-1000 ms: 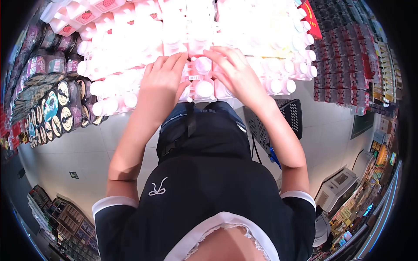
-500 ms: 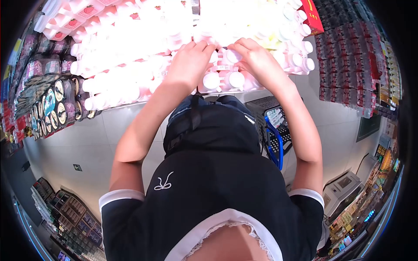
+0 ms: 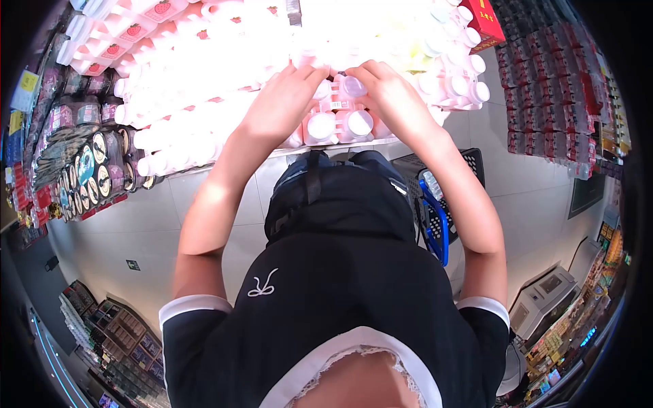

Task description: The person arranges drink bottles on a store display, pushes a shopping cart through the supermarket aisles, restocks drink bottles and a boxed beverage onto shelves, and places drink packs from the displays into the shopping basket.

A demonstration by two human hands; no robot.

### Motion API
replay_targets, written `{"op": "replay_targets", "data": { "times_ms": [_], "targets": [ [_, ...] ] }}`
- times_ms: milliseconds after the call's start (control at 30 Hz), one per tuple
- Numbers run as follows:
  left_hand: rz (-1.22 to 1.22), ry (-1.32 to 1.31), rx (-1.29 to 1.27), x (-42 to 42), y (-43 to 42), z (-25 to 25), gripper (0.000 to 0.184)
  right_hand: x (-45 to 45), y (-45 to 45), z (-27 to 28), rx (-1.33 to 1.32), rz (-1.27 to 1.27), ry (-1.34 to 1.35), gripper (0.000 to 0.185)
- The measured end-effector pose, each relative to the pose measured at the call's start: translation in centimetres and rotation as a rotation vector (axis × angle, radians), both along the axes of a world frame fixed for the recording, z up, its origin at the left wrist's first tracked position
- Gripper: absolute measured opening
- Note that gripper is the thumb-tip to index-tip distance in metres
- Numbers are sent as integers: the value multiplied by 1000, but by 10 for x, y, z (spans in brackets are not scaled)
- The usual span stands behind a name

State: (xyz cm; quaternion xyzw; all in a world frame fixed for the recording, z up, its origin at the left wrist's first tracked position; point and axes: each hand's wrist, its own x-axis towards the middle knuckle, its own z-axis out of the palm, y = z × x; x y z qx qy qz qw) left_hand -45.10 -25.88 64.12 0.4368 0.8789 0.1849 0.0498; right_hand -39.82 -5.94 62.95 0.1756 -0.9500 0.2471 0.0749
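Pink plastic bottles with white caps stand in tight rows on a brightly lit display in front of me. My left hand (image 3: pixel 289 102) curls its fingers around the left side of a pair of bottles. Opposite it, my right hand (image 3: pixel 394 98) grips the right side of that pair, with fingertips by a pale cap (image 3: pixel 354 86). A pink carrier handle (image 3: pixel 337 88) joins the pair. Nearer to me, another bottle pair shows its left cap (image 3: pixel 321 127) and right cap (image 3: pixel 359 124). Glare washes out much of the display, and my fingertips are partly hidden.
Pink strawberry-print cartons (image 3: pixel 132 30) stand at the far left, beside dark packaged jars (image 3: pixel 98 153). A red box (image 3: pixel 484 24) sits at the right end. A shopping basket with a blue handle (image 3: pixel 437 224) is by my right leg. Stacked packs (image 3: pixel 551 88) rise farther right.
The view has shifted slightly, so the basket and floor appear farther right. Both hands stay around the same bottle pair, which appears slightly left of before.
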Motion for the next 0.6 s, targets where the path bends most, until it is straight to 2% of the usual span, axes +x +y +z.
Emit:
{"op": "replay_targets", "data": {
  "times_ms": [67, 100, 167, 200, 300, 467, 533, 600],
  "targets": [
    [129, -83, 205, 15, -2, 7, 42, 12, -3, 10, -64, -53, -13, 41],
    [124, -92, 193, 23, -4, 6, 42, 21, -4, 12, -75, -59, -22, 41],
    [203, 140, 216, 40, -9, 5, 42, 36, 0, 15, -152, -35, -64, 42],
    [199, 77, 107, 50, -9, 8, 43, 41, 0, 10, -83, 21, -43, 41],
    [179, 86, 16, 61, -5, -7, 40, 49, -2, 10, -178, -10, -131, 41],
    [170, 25, 52, 56, -7, -4, 38, 52, -9, 3, -143, 20, -98, 40],
    [154, -61, 119, 53, -9, -4, 37, 51, -11, -1, -257, -27, -107, 41],
    [151, -92, 134, 51, -11, -4, 37, 52, -15, -2, -250, -59, -119, 40]
  ]
}}
